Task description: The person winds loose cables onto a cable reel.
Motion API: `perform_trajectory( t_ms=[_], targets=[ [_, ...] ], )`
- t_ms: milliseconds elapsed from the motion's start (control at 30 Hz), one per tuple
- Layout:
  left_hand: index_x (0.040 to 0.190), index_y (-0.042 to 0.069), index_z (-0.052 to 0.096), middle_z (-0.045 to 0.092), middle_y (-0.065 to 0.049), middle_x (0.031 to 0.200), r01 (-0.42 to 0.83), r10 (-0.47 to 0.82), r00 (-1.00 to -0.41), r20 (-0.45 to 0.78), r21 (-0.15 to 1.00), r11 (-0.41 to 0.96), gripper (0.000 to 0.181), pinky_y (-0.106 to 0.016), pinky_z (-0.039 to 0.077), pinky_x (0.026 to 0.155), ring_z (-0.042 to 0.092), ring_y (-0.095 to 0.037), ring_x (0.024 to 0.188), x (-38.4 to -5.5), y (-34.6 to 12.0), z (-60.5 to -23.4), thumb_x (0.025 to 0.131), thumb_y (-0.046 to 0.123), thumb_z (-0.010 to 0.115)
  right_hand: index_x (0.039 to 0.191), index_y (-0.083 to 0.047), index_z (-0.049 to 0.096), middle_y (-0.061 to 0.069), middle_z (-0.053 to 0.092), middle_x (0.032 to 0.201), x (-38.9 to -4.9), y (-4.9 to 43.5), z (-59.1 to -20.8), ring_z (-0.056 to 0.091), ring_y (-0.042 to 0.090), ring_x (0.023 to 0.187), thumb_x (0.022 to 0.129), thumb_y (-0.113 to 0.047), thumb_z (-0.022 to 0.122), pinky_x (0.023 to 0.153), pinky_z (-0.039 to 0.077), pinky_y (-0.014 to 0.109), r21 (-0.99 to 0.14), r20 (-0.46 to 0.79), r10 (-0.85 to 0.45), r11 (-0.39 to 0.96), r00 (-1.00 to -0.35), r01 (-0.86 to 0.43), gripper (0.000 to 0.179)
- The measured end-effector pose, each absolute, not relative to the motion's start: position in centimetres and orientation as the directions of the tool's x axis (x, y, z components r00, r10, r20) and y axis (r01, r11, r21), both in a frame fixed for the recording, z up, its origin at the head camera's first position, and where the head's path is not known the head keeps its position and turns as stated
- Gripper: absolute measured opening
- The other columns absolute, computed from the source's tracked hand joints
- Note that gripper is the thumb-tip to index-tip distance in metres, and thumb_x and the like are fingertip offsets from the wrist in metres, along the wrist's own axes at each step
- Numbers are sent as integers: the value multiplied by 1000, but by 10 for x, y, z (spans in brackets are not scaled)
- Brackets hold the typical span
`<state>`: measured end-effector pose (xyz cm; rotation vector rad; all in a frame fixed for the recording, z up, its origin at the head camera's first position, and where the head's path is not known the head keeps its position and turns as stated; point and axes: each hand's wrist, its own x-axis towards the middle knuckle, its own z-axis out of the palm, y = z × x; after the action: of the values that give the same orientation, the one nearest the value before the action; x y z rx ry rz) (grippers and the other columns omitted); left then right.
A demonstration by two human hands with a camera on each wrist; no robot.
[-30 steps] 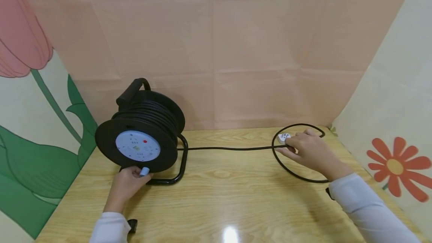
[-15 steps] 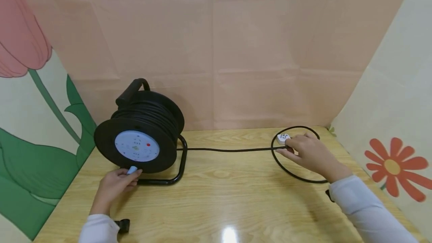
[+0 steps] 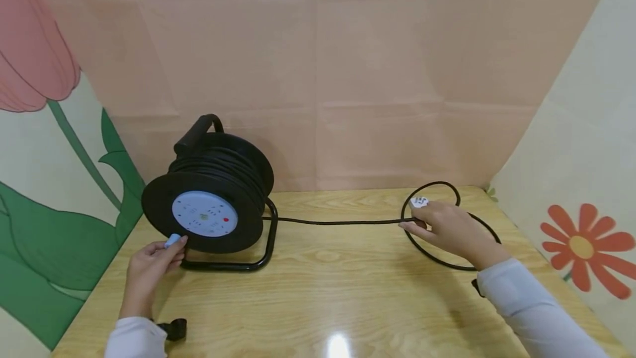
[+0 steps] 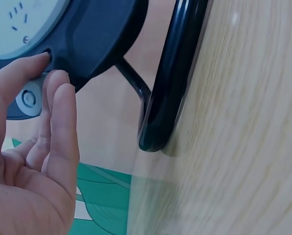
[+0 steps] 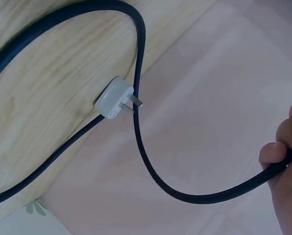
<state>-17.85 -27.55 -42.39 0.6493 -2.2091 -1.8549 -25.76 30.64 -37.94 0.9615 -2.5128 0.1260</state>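
A black cable reel with a pale blue socket face stands at the left of the table. My left hand pinches the light blue crank knob at the lower left of the reel's front disc; the left wrist view shows thumb and fingers around this knob. A black cable runs nearly straight from the reel to my right hand, which grips it. Beyond that hand the cable curves in a loop, and the white plug lies on the table with its metal prongs showing.
The reel's black tube stand rests on the wooden table. A pink sheet covers the back wall. Flower-patterned panels stand at both sides. Black straps are at both wrists.
My left hand has moved left and slightly up with the crank knob, and the reel's face has turned clockwise. My right hand has shifted slightly left, still gripping the cable; the loop has changed shape.
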Motion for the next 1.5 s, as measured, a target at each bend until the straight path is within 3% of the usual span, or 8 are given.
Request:
perform_trajectory(
  t_ms=[233,333,500,667,767,967,1233,1500],
  targets=[
    [87,4,60,71,3,74,-147,-446,-883,-145,989,-29,39,-25,57,68,67,-16,76,-180,-276,-426,72,35,79,83,-25,52,-12,52,63,-267,307,-375,40,4,47,96,-51,40,40,35,27,21,294,-505,852,-812,-522,32],
    [85,5,58,71,3,75,-108,-461,-880,-117,993,-46,38,-25,57,67,67,-17,76,-183,-279,-432,72,33,80,84,-24,55,-10,54,61,-277,309,-372,40,7,45,93,-58,40,39,35,29,-11,333,-429,888,-839,-459,38],
    [88,3,59,71,3,80,-20,-502,-863,-63,996,-89,42,-24,57,67,66,-16,79,-201,-299,-466,70,34,81,72,-23,52,-5,43,49,-296,314,-370,34,12,39,87,-64,47,36,29,30,-83,469,-303,920,-830,-383,44],
    [91,4,63,73,0,83,62,-504,-863,-36,982,-176,38,-24,57,66,67,-17,80,-215,-314,-488,71,31,81,85,-17,56,-2,51,55,-304,313,-371,39,13,41,93,-55,44,37,34,31,-102,483,-293,917,-825,-386,41],
    [94,7,65,73,2,83,57,-478,-877,-45,979,-196,33,-23,56,70,66,-15,82,-204,-304,-465,75,31,77,90,-15,55,1,53,61,-305,310,-369,41,14,45,94,-49,47,39,37,32,-151,512,-273,905,-814,-398,36],
    [95,9,65,70,0,84,84,-402,-911,-92,913,-399,21,-20,54,75,64,-13,84,-173,-279,-406,86,29,66,74,-22,55,-3,50,58,-307,306,-365,40,14,46,86,-52,58,39,34,31,-146,637,-250,889,-729,-433,32],
    [100,8,66,68,-3,89,155,-380,-922,-75,829,-538,17,-21,54,78,63,-14,88,-164,-279,-390,87,19,66,88,-17,52,0,45,64,-309,296,-368,39,15,52,96,-36,51,46,36,32,-177,530,-348,846,-773,-503,20],
    [101,6,67,67,-2,86,218,-455,-889,-49,828,-516,21,-20,54,74,63,-13,82,-166,-276,-375,83,16,71,68,-27,51,-7,46,53,-305,293,-374,36,12,42,80,-60,61,34,30,30,-111,650,-276,887,-708,-448,37]
  ],
)
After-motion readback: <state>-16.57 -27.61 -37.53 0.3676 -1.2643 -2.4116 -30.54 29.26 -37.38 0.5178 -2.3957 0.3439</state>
